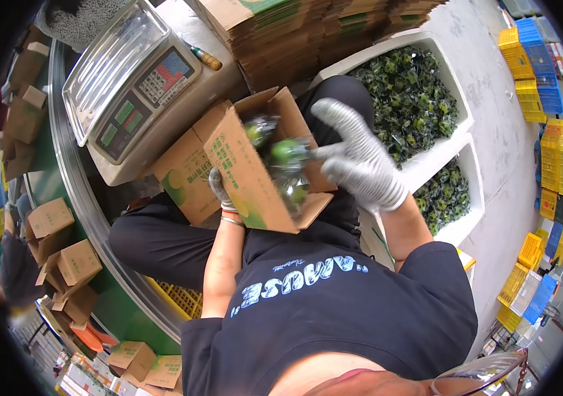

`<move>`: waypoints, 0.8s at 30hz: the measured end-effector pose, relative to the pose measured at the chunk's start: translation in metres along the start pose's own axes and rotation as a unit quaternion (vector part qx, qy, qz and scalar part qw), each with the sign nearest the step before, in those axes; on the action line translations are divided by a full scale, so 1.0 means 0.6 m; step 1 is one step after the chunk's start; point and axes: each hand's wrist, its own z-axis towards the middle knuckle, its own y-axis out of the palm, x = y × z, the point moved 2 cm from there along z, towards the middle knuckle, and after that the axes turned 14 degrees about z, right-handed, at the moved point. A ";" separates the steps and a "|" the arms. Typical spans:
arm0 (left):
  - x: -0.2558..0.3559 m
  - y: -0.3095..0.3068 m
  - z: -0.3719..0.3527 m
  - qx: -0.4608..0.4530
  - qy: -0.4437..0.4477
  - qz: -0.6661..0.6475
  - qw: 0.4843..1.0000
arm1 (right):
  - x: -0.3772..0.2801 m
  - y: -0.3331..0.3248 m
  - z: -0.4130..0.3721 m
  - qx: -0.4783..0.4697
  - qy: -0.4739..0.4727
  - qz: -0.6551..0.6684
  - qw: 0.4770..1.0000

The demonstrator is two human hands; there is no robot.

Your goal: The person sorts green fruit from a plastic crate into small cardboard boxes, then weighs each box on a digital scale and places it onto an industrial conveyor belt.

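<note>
An open cardboard box (248,168) rests tilted on the lap, its opening facing right. Inside it lie several green items in clear plastic wrap (288,155), partly blurred. My left hand (221,190), in a grey glove, grips the box's lower left side; some of its fingers are hidden. At the box's opening is my right hand (364,158), in a striped grey glove, with fingers spread and nothing held. To the right stand two white foam bins (465,99) filled with small wrapped green items (413,99).
A digital scale (130,99) and a wooden-handled tool (207,58) sit at upper left. Flattened cartons (295,39) are stacked at the top. A green conveyor (120,290) with open boxes (78,262) runs along the left. Yellow crates (559,155) stand far right.
</note>
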 end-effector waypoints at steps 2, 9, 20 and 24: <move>-0.002 -0.001 -0.010 0.016 0.030 0.008 0.999 | -0.014 -0.061 0.047 0.118 -0.029 0.065 0.990; 0.014 -0.053 -0.007 0.071 0.065 0.020 0.995 | 0.141 -0.409 0.282 0.319 0.087 -0.566 0.755; 0.041 -0.067 -0.088 0.176 0.110 0.013 0.978 | 0.116 -0.361 0.325 0.114 0.321 -0.724 0.600; 0.043 -0.069 -0.100 0.170 0.134 0.006 0.976 | 0.145 -0.367 0.326 0.075 0.303 -0.764 0.564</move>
